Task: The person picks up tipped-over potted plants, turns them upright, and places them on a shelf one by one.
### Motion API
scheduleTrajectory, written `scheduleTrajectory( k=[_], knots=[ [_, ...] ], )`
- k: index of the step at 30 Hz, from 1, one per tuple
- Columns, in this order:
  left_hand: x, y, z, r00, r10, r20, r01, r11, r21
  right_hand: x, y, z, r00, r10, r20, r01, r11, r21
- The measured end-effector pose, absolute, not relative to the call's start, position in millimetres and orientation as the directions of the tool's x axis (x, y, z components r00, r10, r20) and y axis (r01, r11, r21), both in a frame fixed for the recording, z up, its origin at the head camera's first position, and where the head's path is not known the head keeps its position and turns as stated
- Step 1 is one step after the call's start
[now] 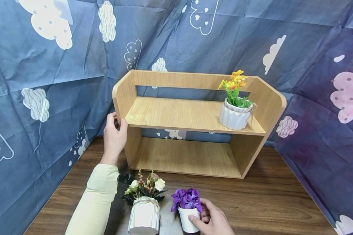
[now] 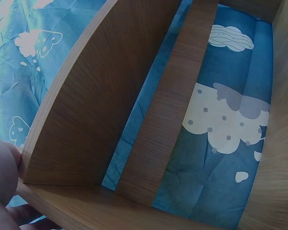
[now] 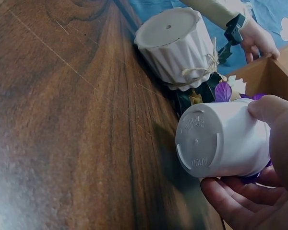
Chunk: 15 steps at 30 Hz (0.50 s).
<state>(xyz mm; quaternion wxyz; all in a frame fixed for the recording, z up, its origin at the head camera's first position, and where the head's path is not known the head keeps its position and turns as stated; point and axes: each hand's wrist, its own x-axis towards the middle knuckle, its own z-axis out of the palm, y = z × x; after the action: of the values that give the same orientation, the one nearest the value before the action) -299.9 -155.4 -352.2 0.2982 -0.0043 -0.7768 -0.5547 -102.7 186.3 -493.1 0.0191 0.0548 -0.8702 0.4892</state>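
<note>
My left hand (image 1: 115,135) grips the front edge of the left side panel of a two-tier wooden shelf (image 1: 176,112), thumb in front and fingers behind. In the left wrist view, part of that hand (image 2: 4,179) shows beside the panel (image 2: 81,110). My right hand (image 1: 214,219) holds a small white pot (image 1: 189,218) of purple flowers (image 1: 186,199). The right wrist view shows this pot's base (image 3: 199,143) turned to the camera, the thumb and fingers on opposite sides. To its left, a ribbed white pot (image 1: 144,217) with cream flowers appears to lie on its side.
Another ribbed white pot (image 1: 235,115), with orange-yellow flowers, stands at the right end of the upper shelf board. A dark wood table (image 1: 270,199) carries the shelf. Blue cloth with cloud prints (image 1: 61,65) hangs behind and at both sides.
</note>
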Motion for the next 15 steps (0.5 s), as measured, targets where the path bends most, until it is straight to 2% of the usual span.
scheduleTrajectory(
  k=[15],
  knots=[
    [-299.7,-154.9,-352.9,-0.822,-0.324,0.469,0.341,0.38,0.86,-100.0,189.1,-497.2,-0.981,-0.12,0.15,-0.189,0.467,-0.864]
  ],
)
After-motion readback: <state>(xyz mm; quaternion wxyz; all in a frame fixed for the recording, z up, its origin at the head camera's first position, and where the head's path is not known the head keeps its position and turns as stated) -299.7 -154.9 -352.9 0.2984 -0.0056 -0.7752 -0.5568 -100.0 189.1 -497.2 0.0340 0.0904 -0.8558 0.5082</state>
